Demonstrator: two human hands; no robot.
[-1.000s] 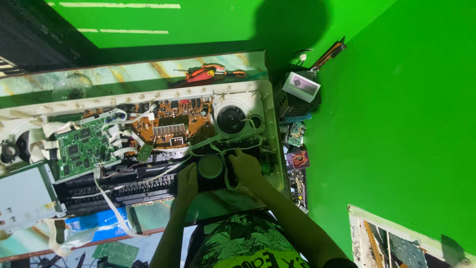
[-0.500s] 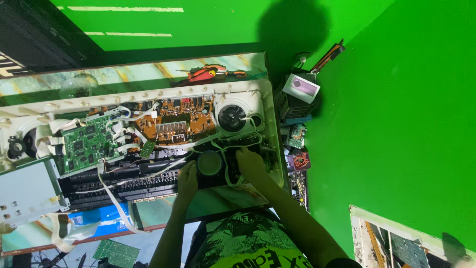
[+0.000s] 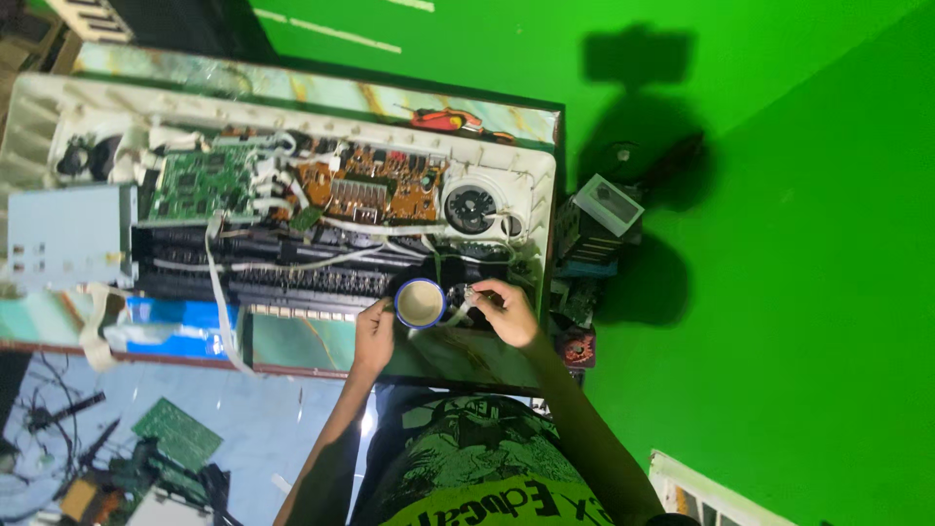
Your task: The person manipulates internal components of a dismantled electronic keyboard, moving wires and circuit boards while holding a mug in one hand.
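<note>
We look down on an opened electronic device (image 3: 58,107) lying flat on a marbled table (image 3: 321,93), its white casing spread wide so the green circuit board (image 3: 203,182) at the left, the orange-brown board (image 3: 375,190) in the middle and the round fan (image 3: 471,207) at the right all face up within reach. At the near edge of the device, just in front of the fan, our left hand (image 3: 373,334) is closed around the side of a blue-rimmed mug (image 3: 420,303), holding it upright with its mouth showing pale inside. Our right hand (image 3: 506,312) sits just right of the mug, fingers pinched on a small pale piece (image 3: 464,299) beside the rim; what it is we cannot tell. White ribbon cables (image 3: 216,292) trail off the near edge, and a spare green board (image 3: 177,432) lies on the floor at the near left.
</note>
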